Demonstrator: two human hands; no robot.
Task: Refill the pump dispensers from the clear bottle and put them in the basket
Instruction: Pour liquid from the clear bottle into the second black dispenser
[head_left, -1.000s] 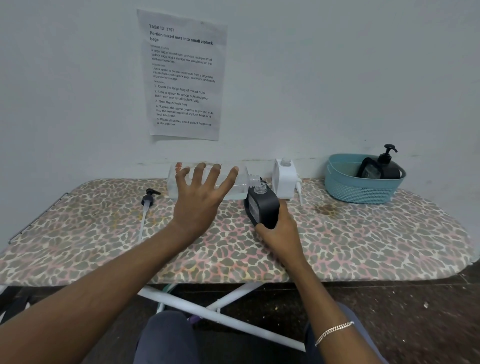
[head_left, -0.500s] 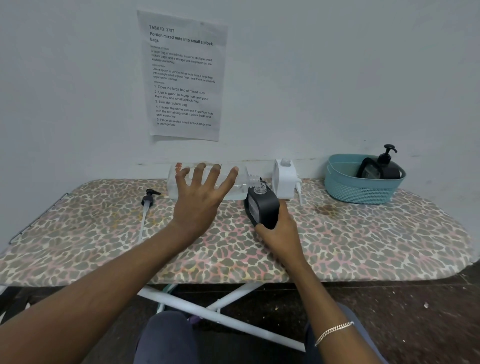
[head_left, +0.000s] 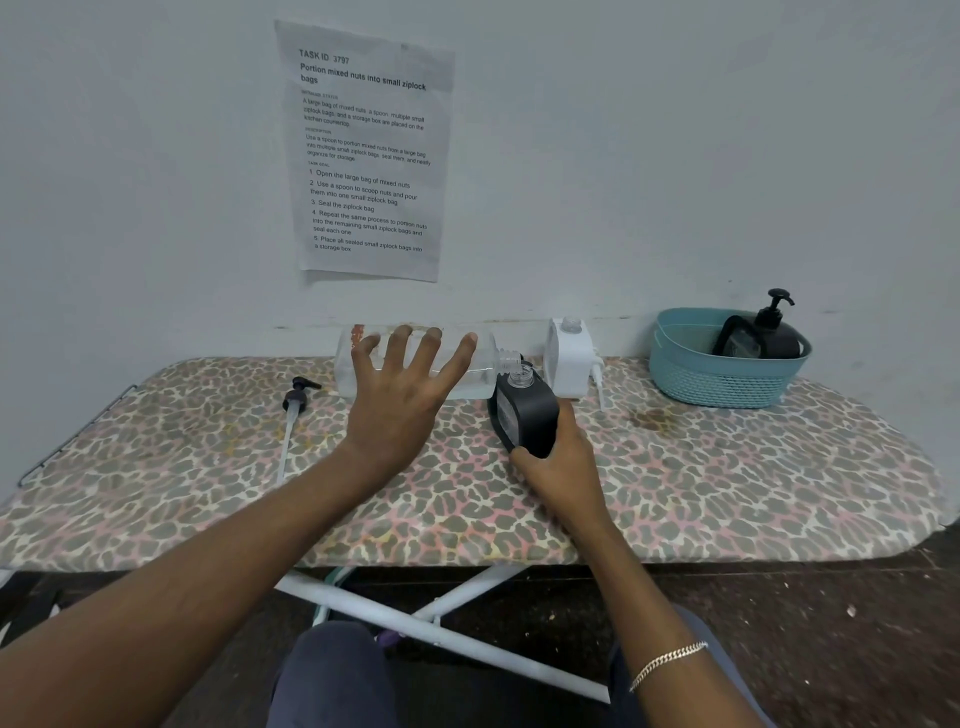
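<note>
The clear bottle (head_left: 480, 371) lies on its side at the back of the board, its mouth at the open neck of a black dispenser (head_left: 524, 413). My left hand (head_left: 402, 402) rests on the bottle with its fingers spread and straight. My right hand (head_left: 558, 465) grips the black dispenser from below and tilts it toward the bottle. This dispenser's black pump (head_left: 296, 402) lies loose on the board to the left. A white dispenser (head_left: 569, 358) stands uncapped behind, its white pump (head_left: 598, 382) beside it. The teal basket (head_left: 722, 376) holds another black pump dispenser (head_left: 769, 338).
Everything sits on an ironing board with a leopard-print cover (head_left: 727, 483) pushed against a wall. A printed sheet (head_left: 366, 150) is taped to the wall above. The board's white legs (head_left: 441, 623) and my knees are below the near edge.
</note>
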